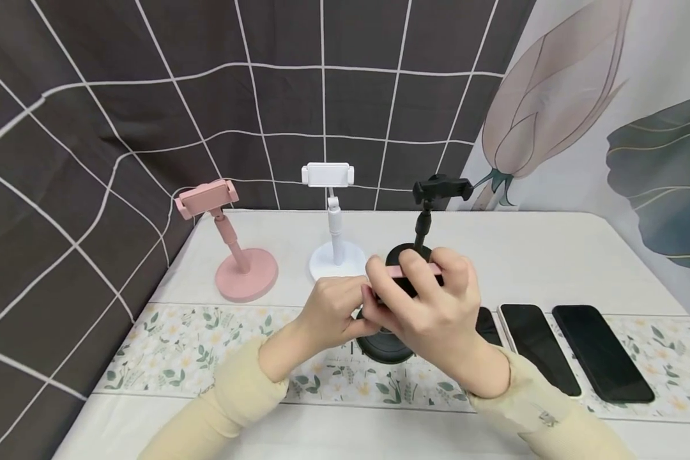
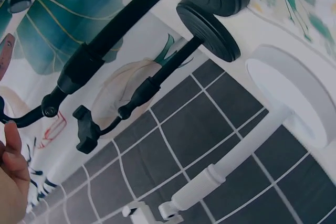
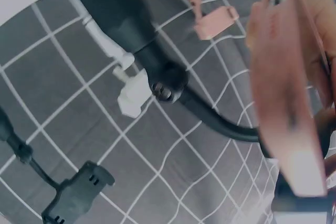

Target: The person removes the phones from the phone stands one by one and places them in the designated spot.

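Observation:
My right hand [image 1: 431, 313] grips a pink phone [image 1: 399, 271], fingers over its dark face. In the right wrist view the pink phone [image 3: 281, 77] stands on edge at the holder end of the near black phone stand [image 3: 168, 85]. My left hand [image 1: 333, 310] is beside it, fingers curled in at the same holder and mostly hidden by the right hand. Below both hands shows the round base of the near black stand [image 1: 384, 346]. Its bent neck [image 2: 26, 119] meets the left fingertips [image 2: 13, 142] at the left wrist view's edge.
Behind stand a pink phone stand [image 1: 246, 275], a white phone stand [image 1: 336, 259] and another black phone stand [image 1: 422, 223]. At right, three dark-screened phones lie on the floral strip: one partly hidden phone [image 1: 487, 326], a white-edged phone [image 1: 537, 345] and a black phone [image 1: 602, 352].

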`<state>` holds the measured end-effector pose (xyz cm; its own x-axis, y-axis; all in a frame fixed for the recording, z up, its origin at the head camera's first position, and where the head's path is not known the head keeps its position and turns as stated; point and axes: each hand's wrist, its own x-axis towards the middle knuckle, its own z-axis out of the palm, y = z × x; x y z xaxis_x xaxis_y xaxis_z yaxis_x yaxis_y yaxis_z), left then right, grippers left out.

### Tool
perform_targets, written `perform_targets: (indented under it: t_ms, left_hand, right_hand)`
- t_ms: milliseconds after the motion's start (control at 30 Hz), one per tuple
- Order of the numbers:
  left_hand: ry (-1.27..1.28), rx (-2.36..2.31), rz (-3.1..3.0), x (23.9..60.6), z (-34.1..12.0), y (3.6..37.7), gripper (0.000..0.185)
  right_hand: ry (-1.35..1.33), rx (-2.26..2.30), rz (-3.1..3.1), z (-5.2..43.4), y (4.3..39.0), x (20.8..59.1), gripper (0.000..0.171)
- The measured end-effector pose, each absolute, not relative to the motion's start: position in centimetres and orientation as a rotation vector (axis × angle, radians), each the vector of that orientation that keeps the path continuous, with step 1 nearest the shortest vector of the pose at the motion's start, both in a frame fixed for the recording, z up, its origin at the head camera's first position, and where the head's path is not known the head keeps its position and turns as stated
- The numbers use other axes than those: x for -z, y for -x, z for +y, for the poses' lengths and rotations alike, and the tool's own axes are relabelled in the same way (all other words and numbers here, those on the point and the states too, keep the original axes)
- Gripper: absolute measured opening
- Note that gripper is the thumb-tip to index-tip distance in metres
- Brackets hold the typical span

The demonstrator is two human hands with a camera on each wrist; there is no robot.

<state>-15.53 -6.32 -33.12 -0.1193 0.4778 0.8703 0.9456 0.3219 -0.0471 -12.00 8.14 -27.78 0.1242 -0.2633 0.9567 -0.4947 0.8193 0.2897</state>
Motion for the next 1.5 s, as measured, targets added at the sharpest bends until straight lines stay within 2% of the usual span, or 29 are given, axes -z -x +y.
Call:
perform_targets:
  t_ms: [67, 133, 400, 800, 1100, 1500]
  left_hand:
    - [1.295, 0.696, -1.730, 33.1, -6.3, 15.5, 0.045]
    - [1.305, 0.703, -1.717, 33.1, -6.3, 15.6, 0.044]
    - [1.387, 0.812, -1.647, 32.8, -5.9, 16.3, 0.017]
    - [1.507, 1.005, -1.641, 32.5, -5.9, 16.7, 0.030]
    - [1.465, 1.029, -1.669, 33.2, -5.9, 16.2, 0.051]
    - [1.387, 0.974, -1.679, 33.3, -6.0, 15.7, 0.045]
  right_hand:
    - [-0.663, -0.203, -1.423, 8.2, 12.3, 27.8, 0.013]
    - [-0.674, -0.218, -1.409, 8.2, 12.5, 27.8, 0.014]
    - [-0.701, -0.279, -1.406, 8.2, 12.6, 27.6, 0.016]
    - [-0.724, -0.394, -1.486, 8.9, 12.1, 27.1, 0.018]
    - [-0.801, -0.506, -1.551, 9.8, 11.2, 27.0, 0.020]
    - [-0.831, -0.633, -1.528, 10.0, 11.0, 27.2, 0.021]
